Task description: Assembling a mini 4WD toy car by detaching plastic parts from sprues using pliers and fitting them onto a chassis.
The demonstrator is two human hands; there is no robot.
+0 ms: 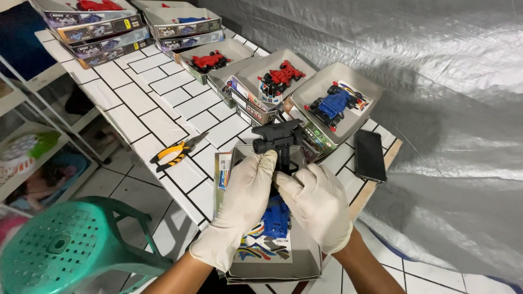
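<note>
Both my hands wear white gloves over an open grey box. My left hand and my right hand together grip a black pistol-shaped tool, its handle between my fingers and its barrel pointing left. Under my hands, a blue toy car body sits in the box, on a colourful sticker sheet. The lower end of the tool is hidden behind my fingers.
Orange-handled pliers lie on the white tiled table to the left. Open boxes hold a blue toy car and red toy cars. A black phone lies right. A green stool stands lower left.
</note>
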